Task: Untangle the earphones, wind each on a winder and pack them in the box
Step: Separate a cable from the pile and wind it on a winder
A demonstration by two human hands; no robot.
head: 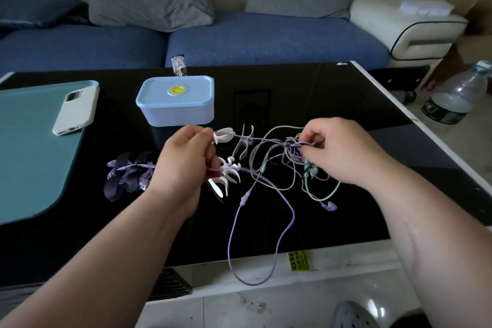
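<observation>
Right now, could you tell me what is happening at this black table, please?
A person is untangling earphones above the glossy black table. The left hand grips white fishbone-shaped winders; the right hand picks at a knot of purple and pale green cables. A purple cable loop hangs over the table's near edge. The lidded light blue plastic box is closed.

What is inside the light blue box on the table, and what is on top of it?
The light blue box is closed by its lid, so its inside cannot be seen. On the lid only a round yellow valve shows; nothing else lies on it.
</observation>
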